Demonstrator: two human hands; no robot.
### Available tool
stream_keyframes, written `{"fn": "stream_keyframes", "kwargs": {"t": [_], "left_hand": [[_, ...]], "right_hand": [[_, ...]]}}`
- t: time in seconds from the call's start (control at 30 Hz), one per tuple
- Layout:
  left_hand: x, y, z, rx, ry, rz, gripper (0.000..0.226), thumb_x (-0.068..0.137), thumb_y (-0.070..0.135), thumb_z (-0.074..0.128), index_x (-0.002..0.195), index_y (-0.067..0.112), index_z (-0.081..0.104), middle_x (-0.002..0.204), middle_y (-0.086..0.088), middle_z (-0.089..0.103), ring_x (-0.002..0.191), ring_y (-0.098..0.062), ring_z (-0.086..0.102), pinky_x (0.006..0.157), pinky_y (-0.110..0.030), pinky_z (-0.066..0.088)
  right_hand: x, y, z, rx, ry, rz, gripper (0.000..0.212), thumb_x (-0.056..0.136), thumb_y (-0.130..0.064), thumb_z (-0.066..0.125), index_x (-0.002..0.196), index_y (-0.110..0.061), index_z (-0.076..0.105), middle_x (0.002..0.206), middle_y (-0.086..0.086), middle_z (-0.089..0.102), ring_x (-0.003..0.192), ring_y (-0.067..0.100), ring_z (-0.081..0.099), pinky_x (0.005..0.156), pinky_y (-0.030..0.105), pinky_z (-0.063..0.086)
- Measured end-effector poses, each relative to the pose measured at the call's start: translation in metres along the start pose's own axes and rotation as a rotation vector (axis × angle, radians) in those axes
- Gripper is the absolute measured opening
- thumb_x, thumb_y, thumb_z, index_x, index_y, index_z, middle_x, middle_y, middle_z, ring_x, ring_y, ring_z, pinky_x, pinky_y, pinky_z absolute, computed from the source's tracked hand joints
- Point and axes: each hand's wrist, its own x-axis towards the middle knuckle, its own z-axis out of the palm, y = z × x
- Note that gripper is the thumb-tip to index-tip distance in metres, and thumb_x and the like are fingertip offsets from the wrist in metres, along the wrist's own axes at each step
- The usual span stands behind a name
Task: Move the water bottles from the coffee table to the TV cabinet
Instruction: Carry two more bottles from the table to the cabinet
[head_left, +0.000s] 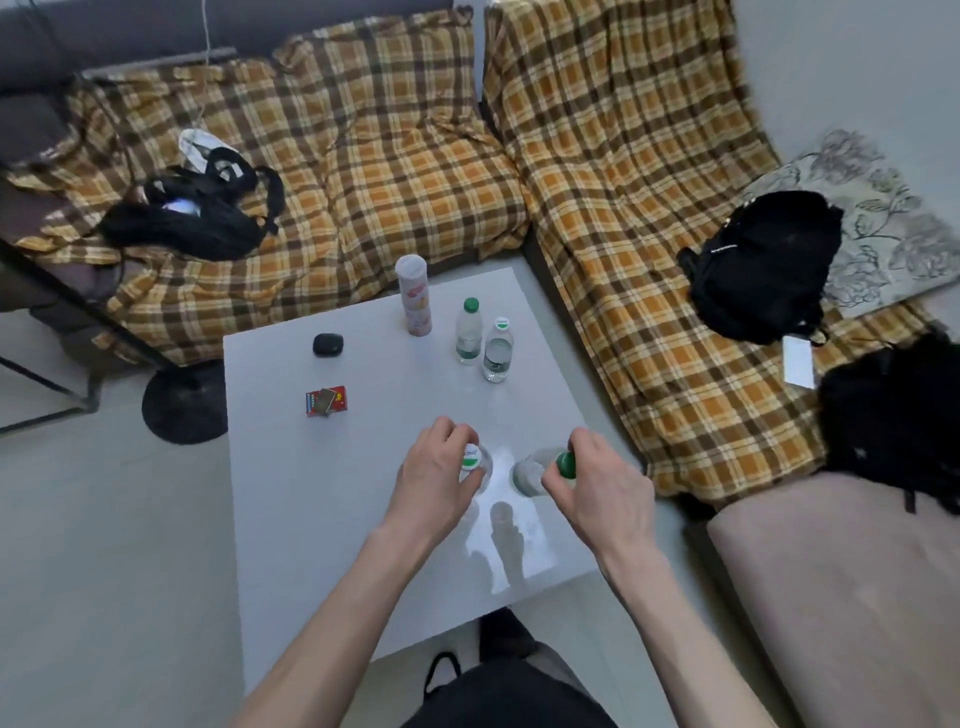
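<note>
Bottles could've slipped: your left hand pinched the white-capped bottle and right hand the green-capped bottle only by the caps, both on the worktop.

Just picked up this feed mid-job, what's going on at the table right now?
A person stands at the white coffee table, each hand around the top of a water bottle: left hand on the white-capped bottle, right hand on the green-capped bottle. Two more bottles stand farther back beside a tall canister.
</note>
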Motion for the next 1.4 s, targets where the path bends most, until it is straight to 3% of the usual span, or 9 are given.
{"fn": "stream_keyframes", "kwargs": {"t": [0.1, 0.33, 0.53, 0.67, 0.9, 1.03, 1.23, 1.4], "left_hand": [[-0.007, 0.032, -0.011, -0.01, 0.024, 0.174, 0.021, 0.093, 0.029, 0.068, 0.109, 0.019, 0.06, 0.109, 0.003, 0.056, 0.099, -0.023, 0.055, 0.076, -0.04, 0.051], [-0.021, 0.119, -0.022, -0.047, 0.02, 0.531, 0.024, 0.092, 0.032, 0.07, 0.109, 0.022, 0.059, 0.106, 0.007, 0.057, 0.093, -0.018, 0.052, 0.076, -0.031, 0.046], [-0.036, 0.205, -0.001, -0.104, -0.057, 0.799, 0.026, 0.093, 0.036, 0.069, 0.112, 0.027, 0.054, 0.106, 0.011, 0.054, 0.093, -0.011, 0.052, 0.076, -0.028, 0.048], [-0.054, 0.265, 0.03, -0.161, -0.149, 0.903, 0.029, 0.096, 0.035, 0.069, 0.119, 0.026, 0.055, 0.111, 0.01, 0.055, 0.098, -0.009, 0.051, 0.083, -0.028, 0.052], [-0.107, 0.371, 0.094, -0.225, -0.283, 1.088, 0.026, 0.099, 0.032, 0.066, 0.121, 0.023, 0.056, 0.113, 0.008, 0.055, 0.102, -0.011, 0.051, 0.082, -0.02, 0.041], [-0.147, 0.435, 0.138, -0.246, -0.363, 1.179, 0.026, 0.098, 0.032, 0.066, 0.119, 0.021, 0.059, 0.111, 0.009, 0.056, 0.099, -0.011, 0.052, 0.083, -0.011, 0.035], [-0.214, 0.524, 0.211, -0.272, -0.442, 1.261, 0.033, 0.095, 0.036, 0.068, 0.124, 0.025, 0.055, 0.112, 0.01, 0.056, 0.1, -0.013, 0.055, 0.083, -0.026, 0.046], [-0.271, 0.588, 0.265, -0.347, -0.535, 1.298, 0.046, 0.095, 0.039, 0.069, 0.135, 0.031, 0.049, 0.113, 0.024, 0.052, 0.103, 0.0, 0.054, 0.089, -0.007, 0.038]], "right_hand": [[-0.027, 0.016, -0.041, 0.016, 0.17, 0.033, 0.028, 0.094, -0.041, 0.056, 0.083, -0.02, 0.04, 0.073, -0.003, 0.046, 0.055, 0.021, 0.047, 0.042, 0.036, 0.043], [-0.09, 0.057, -0.122, -0.064, 0.442, 0.206, 0.035, 0.093, -0.042, 0.062, 0.081, -0.027, 0.032, 0.071, -0.008, 0.041, 0.051, 0.012, 0.033, 0.045, 0.015, 0.01], [-0.157, 0.115, -0.176, -0.097, 0.571, 0.444, 0.033, 0.093, -0.048, 0.058, 0.08, -0.025, 0.038, 0.069, -0.005, 0.048, 0.052, 0.018, 0.041, 0.044, 0.022, 0.018], [-0.21, 0.157, -0.205, -0.118, 0.656, 0.576, 0.037, 0.093, -0.053, 0.059, 0.082, -0.024, 0.039, 0.07, -0.005, 0.052, 0.053, 0.018, 0.038, 0.047, 0.017, 0.012], [-0.31, 0.24, -0.233, -0.159, 0.689, 0.757, 0.043, 0.095, -0.059, 0.059, 0.086, -0.021, 0.04, 0.071, -0.005, 0.052, 0.053, 0.019, 0.04, 0.045, 0.022, 0.018], [-0.369, 0.29, -0.242, -0.205, 0.688, 0.82, 0.043, 0.094, -0.061, 0.054, 0.086, -0.02, 0.041, 0.075, -0.004, 0.053, 0.056, 0.026, 0.052, 0.044, 0.028, 0.034], [-0.462, 0.359, -0.254, -0.255, 0.708, 0.936, 0.041, 0.093, -0.057, 0.059, 0.085, -0.021, 0.042, 0.074, -0.006, 0.051, 0.055, 0.019, 0.035, 0.043, 0.02, 0.01], [-0.535, 0.41, -0.263, -0.263, 0.723, 1.058, 0.042, 0.094, -0.06, 0.057, 0.088, -0.02, 0.046, 0.078, -0.005, 0.053, 0.058, 0.025, 0.057, 0.046, 0.027, 0.027]]}}
